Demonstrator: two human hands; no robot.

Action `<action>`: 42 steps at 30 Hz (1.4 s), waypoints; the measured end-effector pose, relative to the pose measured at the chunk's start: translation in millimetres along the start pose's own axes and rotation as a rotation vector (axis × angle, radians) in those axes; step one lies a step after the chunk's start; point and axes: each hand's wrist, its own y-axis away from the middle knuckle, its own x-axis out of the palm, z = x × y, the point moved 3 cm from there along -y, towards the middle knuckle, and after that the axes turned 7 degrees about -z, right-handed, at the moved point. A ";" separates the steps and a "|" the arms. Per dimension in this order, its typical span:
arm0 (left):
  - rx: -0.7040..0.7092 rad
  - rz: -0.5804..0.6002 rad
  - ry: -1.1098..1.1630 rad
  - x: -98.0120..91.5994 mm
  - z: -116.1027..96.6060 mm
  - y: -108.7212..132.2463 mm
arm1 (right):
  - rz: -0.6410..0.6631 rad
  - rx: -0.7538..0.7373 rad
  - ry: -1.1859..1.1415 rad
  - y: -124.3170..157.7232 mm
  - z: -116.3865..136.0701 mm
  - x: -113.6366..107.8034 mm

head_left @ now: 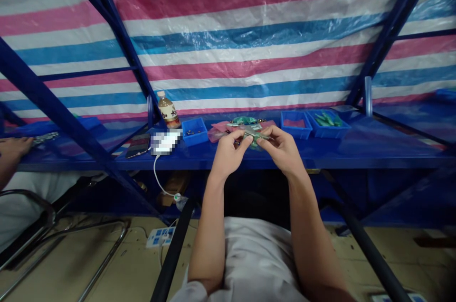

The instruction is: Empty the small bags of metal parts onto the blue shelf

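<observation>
Between my left hand [232, 151] and my right hand [283, 151] is a small, greenish, see-through plastic packet [255, 135]. Both thumbs press on its top, with the fingers curled around its sides. What lies inside it is too small to make out. Just beyond my hands, on the blue table [327, 154], lie a pink plastic bag [216, 132] and a green bundle [243, 120] in clear wrap. Small brass-coloured pieces show around them, partly covered by my hands.
A blue bin [195, 137] with small parts stands left of my hands. To the right, one bin [296, 132] has pink material inside and another bin [337, 132] holds green packets. A bottle [168, 111], a phone [138, 145] and a white cable [156, 174] are at the left, near another person's hand [16, 147].
</observation>
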 end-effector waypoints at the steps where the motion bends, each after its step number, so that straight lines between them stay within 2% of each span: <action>1: -0.001 0.011 -0.015 -0.6 0.0 0.0 | 0.012 0.005 0.050 0.2 -0.4 -0.1; 4: 0.003 0.007 -0.041 -2.0 1.7 -0.4 | 0.051 -0.016 0.192 0.7 -0.1 0.2; 7: 0.000 -0.001 -0.031 -1.9 4.2 -1.1 | 0.056 -0.020 0.220 0.7 0.2 -0.5; 13: -0.015 -0.033 0.048 -0.6 7.1 -3.0 | 0.065 0.043 0.116 0.8 -2.2 -3.3; 17: -0.020 0.000 0.053 0.8 7.1 -3.6 | 0.063 0.060 0.061 -0.1 -7.6 -2.0; 22: -0.062 0.035 0.080 0.4 9.5 -4.4 | -0.031 0.099 -0.071 -2.6 -15.5 0.7; 25: -0.119 -0.024 0.148 -1.8 14.0 -5.8 | -0.091 0.105 -0.122 -3.7 -15.6 -1.8; 28: -0.163 -0.136 0.236 -5.0 18.7 -7.2 | -0.052 0.121 -0.075 -3.7 -14.1 -4.6; 30: -0.172 -0.156 0.266 -5.4 20.5 -7.6 | -0.018 0.122 -0.037 -3.3 -13.3 -5.6; 37: -0.194 -0.052 0.263 0.4 19.7 -6.0 | -0.076 0.099 -0.013 -2.7 -12.0 -3.3; 42: -0.175 -0.046 0.244 1.4 18.3 -3.8 | -0.069 0.095 -0.018 -1.7 -10.4 0.2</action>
